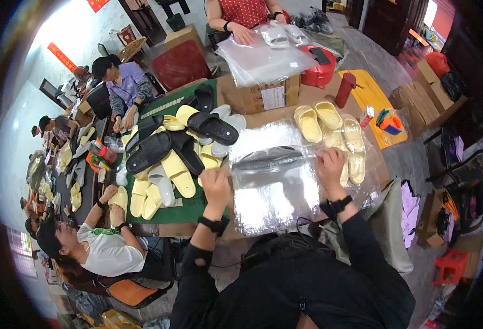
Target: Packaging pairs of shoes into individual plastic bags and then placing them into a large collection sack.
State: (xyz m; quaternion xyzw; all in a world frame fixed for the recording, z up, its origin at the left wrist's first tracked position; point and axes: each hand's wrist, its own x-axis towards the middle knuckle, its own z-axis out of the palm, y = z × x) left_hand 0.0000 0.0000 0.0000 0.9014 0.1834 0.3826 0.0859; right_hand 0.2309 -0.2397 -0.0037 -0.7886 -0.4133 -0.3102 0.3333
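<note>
A clear plastic bag [277, 200] lies on top of shiny clear film in front of me, its mouth gaping at the far side. My left hand [215, 189] is closed at the bag's left edge, fingers pinched together. On the opposite edge my right hand [331, 167] also pinches the plastic near the mouth. No slipper shows inside the bag. Just beyond my right hand are several pale yellow slippers [328, 115], some of them in clear wrapping. Left of my left hand rises a heap of loose slippers, with a black slide [150, 152] and a grey one [162, 183] among them.
A cardboard box [269, 98] with plastic bags on top stands at the far edge, where a person in red handles them. A dark red bottle [345, 90] and a yellow board [384, 129] are at the right. Two people work along the left side.
</note>
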